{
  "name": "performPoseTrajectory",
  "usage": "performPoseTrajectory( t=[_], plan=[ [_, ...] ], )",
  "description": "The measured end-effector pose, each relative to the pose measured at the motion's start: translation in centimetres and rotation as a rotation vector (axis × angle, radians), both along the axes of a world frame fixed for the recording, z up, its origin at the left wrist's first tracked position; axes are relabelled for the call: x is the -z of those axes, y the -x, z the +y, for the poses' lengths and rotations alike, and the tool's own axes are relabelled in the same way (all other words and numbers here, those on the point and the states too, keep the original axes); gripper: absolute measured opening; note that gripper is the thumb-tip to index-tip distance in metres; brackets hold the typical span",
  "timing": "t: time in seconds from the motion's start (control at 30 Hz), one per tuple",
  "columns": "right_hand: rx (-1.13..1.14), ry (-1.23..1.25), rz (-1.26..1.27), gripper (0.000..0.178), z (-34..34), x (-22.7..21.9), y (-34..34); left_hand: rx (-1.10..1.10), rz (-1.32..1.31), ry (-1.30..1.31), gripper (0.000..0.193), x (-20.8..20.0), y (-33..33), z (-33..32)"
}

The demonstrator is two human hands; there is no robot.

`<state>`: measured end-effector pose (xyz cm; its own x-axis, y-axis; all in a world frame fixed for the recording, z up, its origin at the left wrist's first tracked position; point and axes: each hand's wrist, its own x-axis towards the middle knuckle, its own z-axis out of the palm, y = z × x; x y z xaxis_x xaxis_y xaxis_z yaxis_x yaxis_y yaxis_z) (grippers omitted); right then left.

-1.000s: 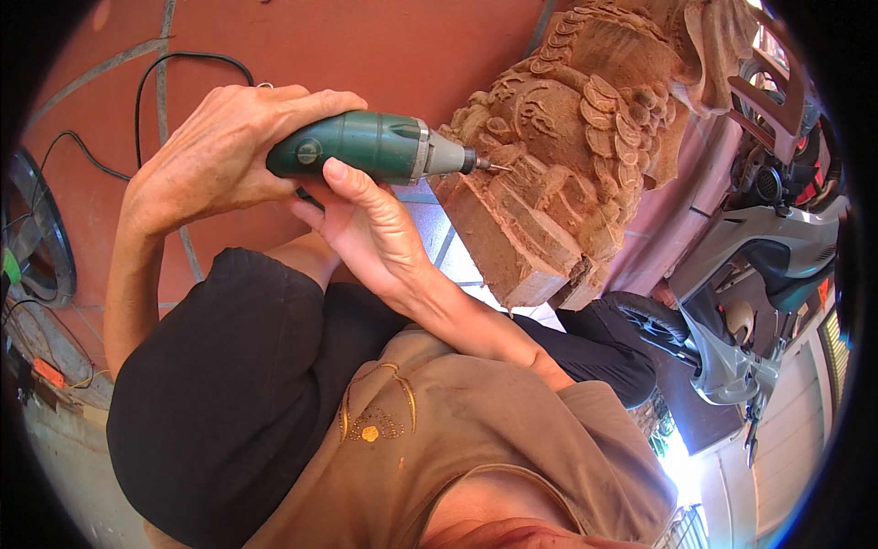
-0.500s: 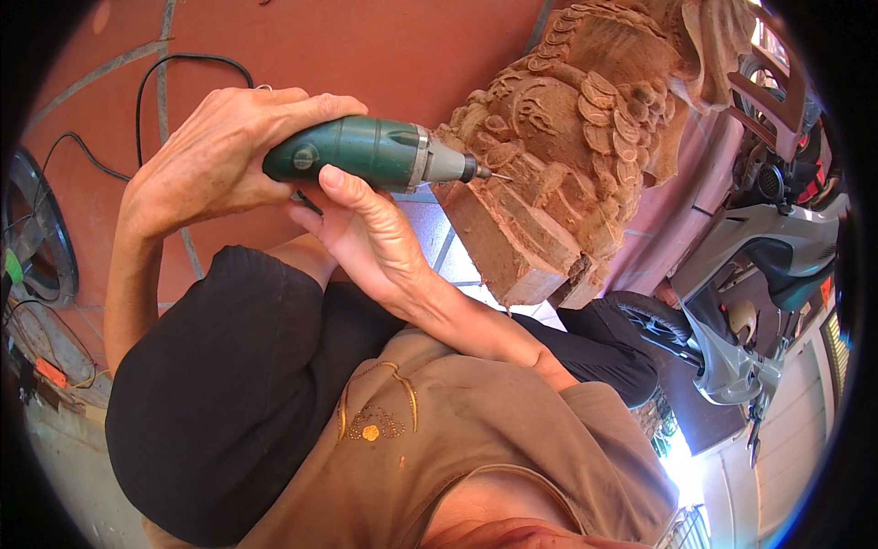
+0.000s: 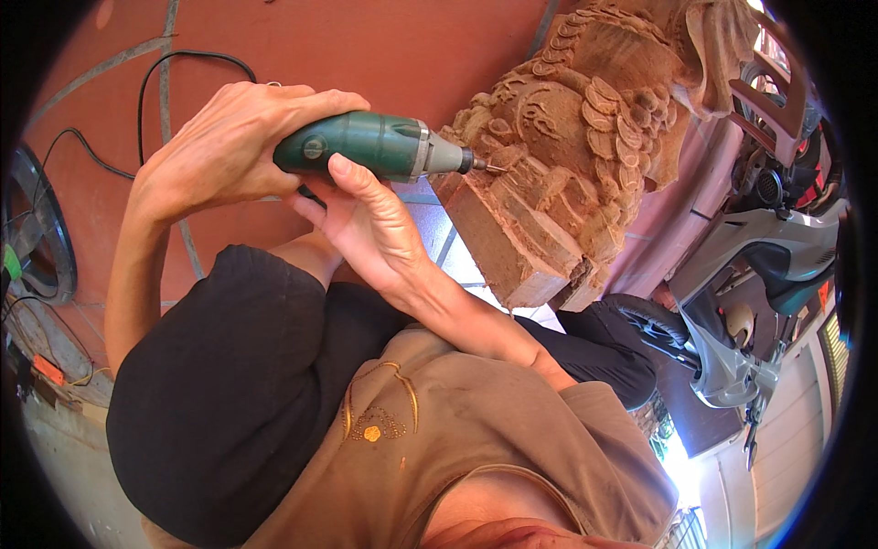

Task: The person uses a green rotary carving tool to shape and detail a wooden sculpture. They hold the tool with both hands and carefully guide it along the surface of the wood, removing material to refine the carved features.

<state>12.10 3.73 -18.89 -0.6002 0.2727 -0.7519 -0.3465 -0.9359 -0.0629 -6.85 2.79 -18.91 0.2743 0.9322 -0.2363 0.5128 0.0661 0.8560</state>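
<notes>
My left hand [image 3: 215,146] wraps the rear of a green rotary tool [image 3: 375,145] with a grey nose and a thin metal bit. Against the tool's underside rests my right hand [image 3: 380,229], its thumb along the body and its other fingers partly hidden beneath. To the right lies a brown carved wooden sculpture [image 3: 558,137] with scale-like discs, curls and a blocky base. The bit reaches the carving just above the base; whether it touches the wood I cannot tell.
A black cord [image 3: 140,110] runs over the red tiled floor [image 3: 366,46]. A dark wheel-like disc [image 3: 41,238] stands at the left edge. On the right are a grey motorbike [image 3: 722,357] and a brown chair-like frame [image 3: 777,110]. My bent knee [image 3: 229,366] sits below my hands.
The rotary tool has shifted slightly right and up, with both hands on it. Its bit has moved slightly along the carving, which stays nearly in place.
</notes>
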Motion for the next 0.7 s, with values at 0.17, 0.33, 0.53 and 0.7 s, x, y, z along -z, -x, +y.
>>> performPoseTrajectory(
  t=[0.17, 0.33, 0.53, 0.7],
  plan=[
    [-0.005, 0.011, 0.007, 0.038, 0.0, 0.0, 0.0, 0.005, 0.001, 0.026, 0.059, -0.3, -0.1, 0.0],
    [-0.012, 0.017, -0.004, 0.038, 0.0, -0.2, 0.0, -0.005, 0.012, 0.019, 0.059, -0.3, 0.0, -0.1],
    [-0.019, -0.015, -0.008, 0.038, 0.0, -1.1, 0.2, -0.010, -0.007, -0.013, 0.060, -1.0, 0.1, 0.0],
    [-0.047, -0.015, -0.014, 0.042, 0.0, -1.6, -0.1, -0.014, 0.004, -0.044, 0.061, -1.0, 0.0, -0.3]
  ],
)
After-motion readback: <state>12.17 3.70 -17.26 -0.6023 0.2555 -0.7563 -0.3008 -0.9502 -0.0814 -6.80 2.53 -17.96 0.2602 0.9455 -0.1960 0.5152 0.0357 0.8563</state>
